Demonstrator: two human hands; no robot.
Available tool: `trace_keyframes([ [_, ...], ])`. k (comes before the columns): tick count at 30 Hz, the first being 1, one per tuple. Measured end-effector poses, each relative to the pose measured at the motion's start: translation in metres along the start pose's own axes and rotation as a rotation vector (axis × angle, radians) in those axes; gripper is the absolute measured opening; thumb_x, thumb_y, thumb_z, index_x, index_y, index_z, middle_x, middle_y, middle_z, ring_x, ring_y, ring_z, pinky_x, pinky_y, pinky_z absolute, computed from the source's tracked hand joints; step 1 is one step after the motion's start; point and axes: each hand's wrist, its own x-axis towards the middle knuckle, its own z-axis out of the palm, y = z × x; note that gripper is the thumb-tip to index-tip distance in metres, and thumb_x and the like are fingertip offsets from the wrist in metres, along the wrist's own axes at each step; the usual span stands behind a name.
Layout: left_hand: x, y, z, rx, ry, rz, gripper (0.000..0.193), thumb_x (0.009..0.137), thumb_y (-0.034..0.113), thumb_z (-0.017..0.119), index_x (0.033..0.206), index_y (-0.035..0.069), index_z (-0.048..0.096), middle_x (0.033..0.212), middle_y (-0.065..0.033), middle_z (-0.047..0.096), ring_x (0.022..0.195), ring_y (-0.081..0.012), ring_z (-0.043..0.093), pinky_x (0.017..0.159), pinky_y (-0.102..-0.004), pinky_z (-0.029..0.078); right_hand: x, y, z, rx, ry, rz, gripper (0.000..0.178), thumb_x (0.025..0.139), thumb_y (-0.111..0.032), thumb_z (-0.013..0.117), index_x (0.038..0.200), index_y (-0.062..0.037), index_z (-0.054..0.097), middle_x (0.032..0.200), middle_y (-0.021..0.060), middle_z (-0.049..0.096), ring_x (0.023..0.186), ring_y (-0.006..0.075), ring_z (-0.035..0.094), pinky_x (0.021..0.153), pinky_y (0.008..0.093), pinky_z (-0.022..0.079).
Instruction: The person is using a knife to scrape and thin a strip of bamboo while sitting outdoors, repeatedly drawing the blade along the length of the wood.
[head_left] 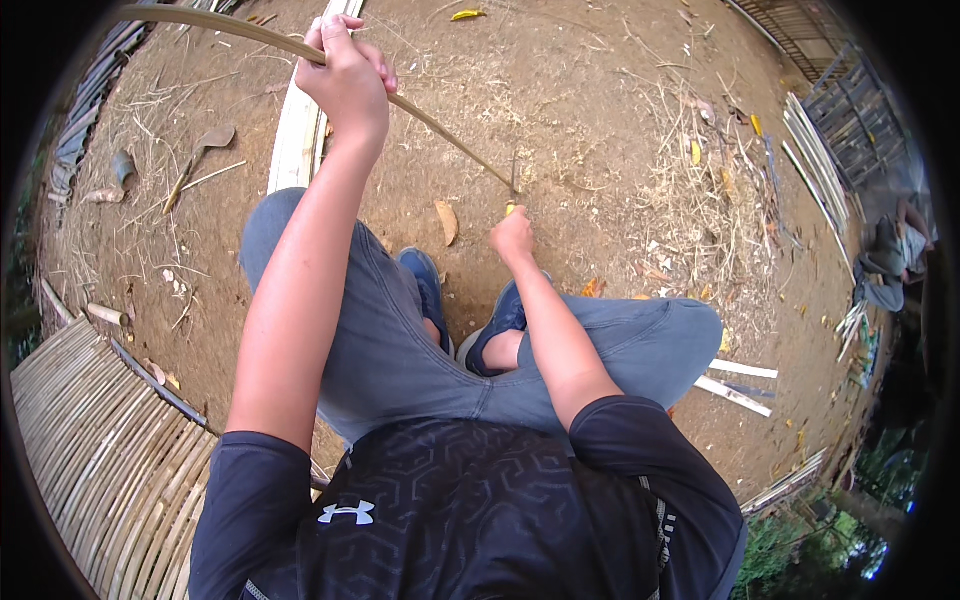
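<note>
My left hand (347,75) is raised at the upper left, its fingers closed round a long, thin bamboo strip (450,138). One end of the strip runs off past the upper left rim; the other slopes down to the right. In my right hand (513,235), low in front of my shoes, is the yellow handle of a knife (512,208). Its narrow dark blade points away from me and meets the strip near the strip's lower end. Whether the edge has bitten into the bamboo is too small to tell.
Pale split bamboo lengths (296,135) lie beyond my left knee. A trowel-like tool (200,160) rests on the dirt to the left. A slatted bamboo bench (110,440) stands at lower left. Shavings (690,190) litter the right; another person (895,250) sits at the far right.
</note>
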Motion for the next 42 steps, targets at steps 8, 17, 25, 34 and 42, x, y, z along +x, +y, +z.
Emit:
trace_keyframes([
  [8, -0.003, 0.001, 0.001, 0.005, -0.008, 0.006, 0.026, 0.104, 0.023, 0.042, 0.091, 0.002, 0.051, 0.047, -0.0038, 0.037, 0.037, -0.0132, 0.035, 0.036, -0.0303, 0.032, 0.009, 0.004, 0.000, -0.040, -0.020, 0.119, 0.045, 0.085, -0.015, 0.067, 0.123, 0.0011, 0.049, 0.120, 0.0254, 0.064, 0.116, 0.0389, 0.061, 0.099, 0.0464, 0.049],
  [17, -0.003, 0.001, 0.002, 0.020, -0.025, 0.001, 0.024, 0.103, 0.024, 0.042, 0.092, 0.004, 0.052, 0.047, -0.0030, 0.037, 0.036, -0.0129, 0.034, 0.035, -0.0298, 0.031, 0.018, 0.009, 0.000, -0.126, -0.147, 0.197, 0.042, 0.084, -0.013, 0.065, 0.123, 0.0005, 0.056, 0.123, 0.0243, 0.063, 0.117, 0.0384, 0.060, 0.099, 0.0444, 0.049],
  [25, -0.004, 0.002, -0.001, 0.011, -0.056, -0.013, 0.027, 0.104, 0.023, 0.041, 0.088, 0.004, 0.050, 0.046, -0.0043, 0.039, 0.035, -0.0139, 0.038, 0.035, -0.0298, 0.033, 0.042, 0.020, 0.005, -0.074, -0.280, 0.101, 0.029, 0.080, -0.010, 0.062, 0.104, 0.0055, 0.069, 0.113, 0.0277, 0.066, 0.109, 0.0371, 0.065, 0.091, 0.0410, 0.053],
  [34, 0.009, 0.011, -0.003, -0.047, -0.036, -0.084, 0.026, 0.099, 0.030, 0.055, 0.090, 0.006, 0.048, 0.050, -0.0001, 0.038, 0.040, -0.0130, 0.039, 0.038, -0.0287, 0.034, 0.008, -0.025, -0.035, -0.023, -0.159, 0.031, 0.034, 0.083, -0.011, 0.059, 0.113, 0.0053, 0.064, 0.116, 0.0292, 0.064, 0.107, 0.0383, 0.065, 0.093, 0.0431, 0.052],
  [42, 0.030, 0.043, -0.028, -0.092, 0.100, 0.007, 0.046, 0.103, 0.050, 0.042, 0.070, 0.018, 0.035, 0.047, 0.0071, 0.030, 0.035, -0.0053, 0.030, 0.031, -0.0222, 0.027, -0.141, -0.151, -0.079, 0.187, -0.102, -0.546, 0.028, 0.087, 0.003, 0.052, 0.112, 0.0123, 0.047, 0.082, 0.0271, 0.067, 0.073, 0.0368, 0.071, 0.056, 0.0441, 0.057],
])
